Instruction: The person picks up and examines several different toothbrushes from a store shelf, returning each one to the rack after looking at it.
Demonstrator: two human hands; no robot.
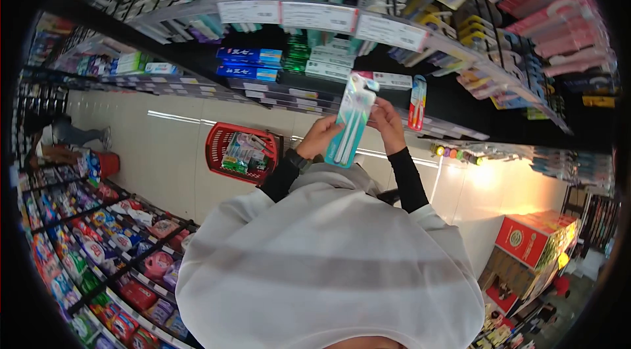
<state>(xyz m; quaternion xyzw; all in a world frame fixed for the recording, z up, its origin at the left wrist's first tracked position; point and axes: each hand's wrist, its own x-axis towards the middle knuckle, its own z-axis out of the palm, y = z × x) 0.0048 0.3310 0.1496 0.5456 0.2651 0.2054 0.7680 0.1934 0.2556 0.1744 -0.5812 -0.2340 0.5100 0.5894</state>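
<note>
A teal and clear toothbrush pack (350, 122) is held upright in front of the chest, between both hands. My left hand (319, 137) is closed on its left edge, with a dark watch on the wrist. At the pack's upper right edge, my right hand (388, 123) pinches it with bent fingers. A red toothbrush pack (417, 103) hangs at the shelf edge, just right of my right hand. Blue toothpaste boxes (250, 56) and white boxes (330, 60) lie on the shelf beyond the pack.
A red shopping basket (211, 152) holding several packs stands on the floor at the left. Hanging packs and a price-label rail (319, 16) run overhead. Shelves of bagged goods (98, 244) line the lower left. Another person (62, 135) is at the far left. Red cartons (526, 237) stand lower right.
</note>
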